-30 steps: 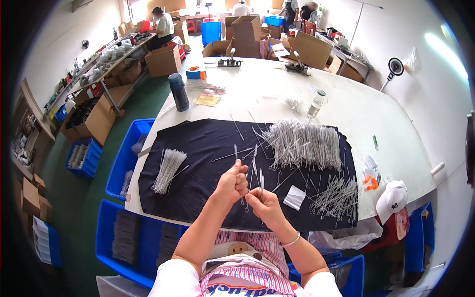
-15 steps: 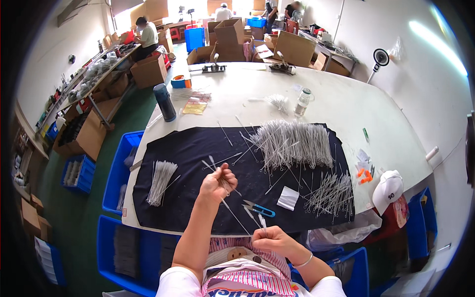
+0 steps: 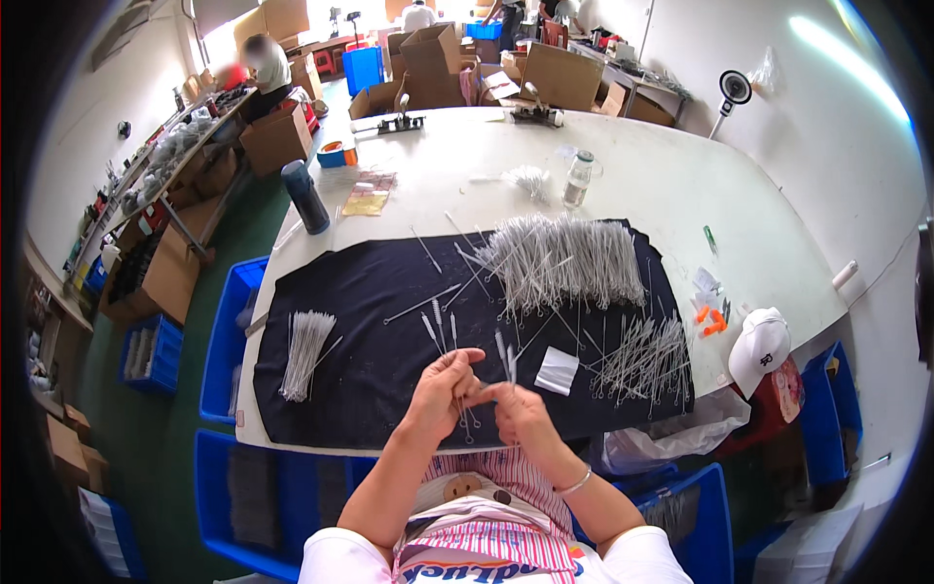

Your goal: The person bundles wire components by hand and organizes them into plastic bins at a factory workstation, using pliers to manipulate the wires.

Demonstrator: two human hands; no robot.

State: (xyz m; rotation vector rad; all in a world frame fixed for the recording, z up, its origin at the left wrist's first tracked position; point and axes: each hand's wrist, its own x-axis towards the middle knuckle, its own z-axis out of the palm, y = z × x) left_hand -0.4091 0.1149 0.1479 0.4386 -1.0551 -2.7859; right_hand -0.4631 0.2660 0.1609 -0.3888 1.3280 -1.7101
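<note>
My left hand (image 3: 446, 389) is closed on several thin wire brushes (image 3: 437, 316); their white bristle heads point up and away, their loop ends hang below the fist. Right beside it, fingers meeting, my right hand (image 3: 522, 417) grips a couple more brushes (image 3: 502, 348), also bristle end up. Both hands are over the near edge of a dark cloth (image 3: 370, 346). A big pile of brushes (image 3: 569, 263) lies beyond, a looser pile (image 3: 642, 362) to the right, a neat bundle (image 3: 308, 352) at the left. A folded white piece (image 3: 556, 371) lies right of my hands.
The white table (image 3: 681, 165) also carries a dark bottle (image 3: 305, 198), a glass jar (image 3: 578, 179), a tape roll (image 3: 336, 154), a white cap (image 3: 761, 350) and orange bits (image 3: 715, 322). Blue bins (image 3: 238, 341) stand around it. People work farther back among cardboard boxes (image 3: 430, 63).
My hands have come together: the right moved up and the left slightly down and right. The brushes in both now stand more upright. The blue snips have gone out of sight behind my hands.
</note>
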